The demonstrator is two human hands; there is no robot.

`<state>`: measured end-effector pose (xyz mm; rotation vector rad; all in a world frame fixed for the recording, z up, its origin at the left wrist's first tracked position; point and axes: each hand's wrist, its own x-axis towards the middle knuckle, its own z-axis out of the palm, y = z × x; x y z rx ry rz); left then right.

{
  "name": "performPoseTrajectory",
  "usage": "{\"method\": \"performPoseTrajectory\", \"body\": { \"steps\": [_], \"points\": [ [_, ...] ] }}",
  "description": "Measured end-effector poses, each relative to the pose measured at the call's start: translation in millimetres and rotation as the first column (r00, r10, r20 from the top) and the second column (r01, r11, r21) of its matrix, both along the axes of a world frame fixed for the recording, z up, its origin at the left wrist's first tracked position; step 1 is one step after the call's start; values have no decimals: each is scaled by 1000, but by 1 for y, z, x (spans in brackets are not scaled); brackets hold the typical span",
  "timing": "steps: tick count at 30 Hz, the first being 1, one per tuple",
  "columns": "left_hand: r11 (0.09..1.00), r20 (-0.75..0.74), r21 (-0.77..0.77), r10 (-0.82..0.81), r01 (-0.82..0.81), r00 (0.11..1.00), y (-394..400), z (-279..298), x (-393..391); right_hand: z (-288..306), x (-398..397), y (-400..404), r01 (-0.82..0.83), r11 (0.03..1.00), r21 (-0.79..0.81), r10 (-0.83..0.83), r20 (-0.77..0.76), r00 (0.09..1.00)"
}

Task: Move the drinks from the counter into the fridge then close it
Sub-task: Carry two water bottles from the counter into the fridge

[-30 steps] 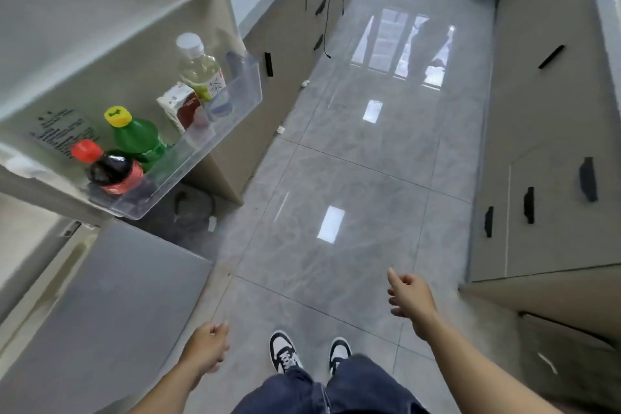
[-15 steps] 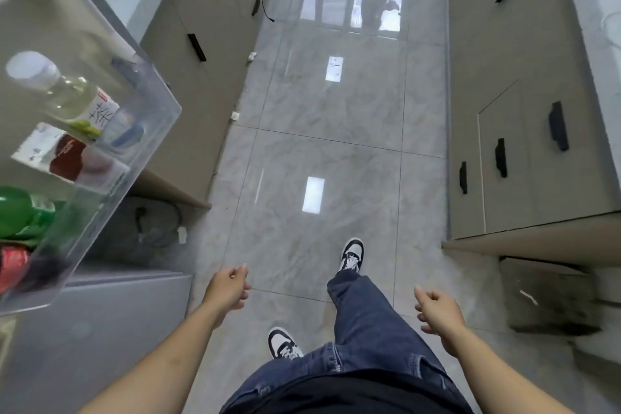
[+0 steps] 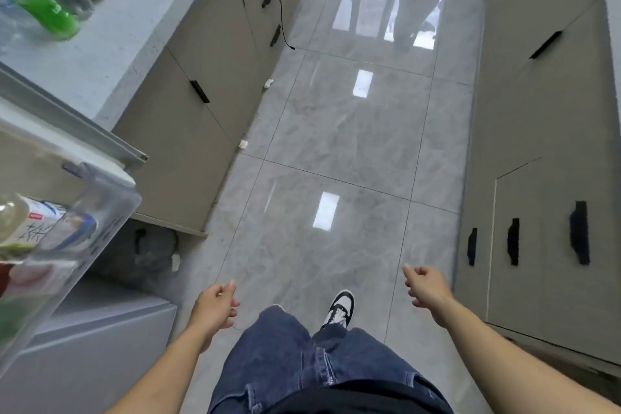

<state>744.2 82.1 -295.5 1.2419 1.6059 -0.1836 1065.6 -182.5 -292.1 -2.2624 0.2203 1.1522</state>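
Hanging loosely curled above the grey tiled floor (image 3: 336, 144), the left hand (image 3: 215, 307) and right hand (image 3: 425, 287) hold nothing. 1 green plastic bottle (image 3: 40, 0) stands on the pale counter (image 3: 111, 33); a clear tea bottle (image 3: 30, 228) sits in the transparent fridge door shelf (image 3: 100, 212).

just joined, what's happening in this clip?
A person stands on the kitchen floor with both hands empty: left hand and right hand hang loosely curled. The fridge door bin at left is open and holds bottles. A green bottle is on the counter.
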Motion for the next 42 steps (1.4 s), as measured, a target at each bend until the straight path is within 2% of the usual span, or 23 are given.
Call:
{"method": "performPoseTrajectory", "body": {
  "steps": [4,9,16,21,28,35,39,42],
  "points": [
    [996,-51,-22,81,-82,995,10,-2,-1,8,45,71,-93,992,89,92,8,996],
    [982,-106,-31,181,-186,978,43,-12,3,17,90,160,-226,966,126,226,14,974],
    [935,-105,-62,341,-348,934,132,-22,47,32,136,277,-364,926,97,360,54,931],
    [915,32,-35,402,-401,915,207,-9,99,37,159,355,-501,863,65,497,64,865],
    [846,225,35,512,-532,829,282,32,153,28,187,455,-646,763,5,644,70,762],
    [756,181,62,634,-652,752,297,40,161,8,197,552,-818,572,-62,820,21,572],
    [660,145,67,736,-748,662,306,46,169,7,186,623,-914,406,2,914,14,406],
    [579,103,54,807,-814,581,314,54,181,20,170,678,-947,301,108,952,29,306]
  ]
}}
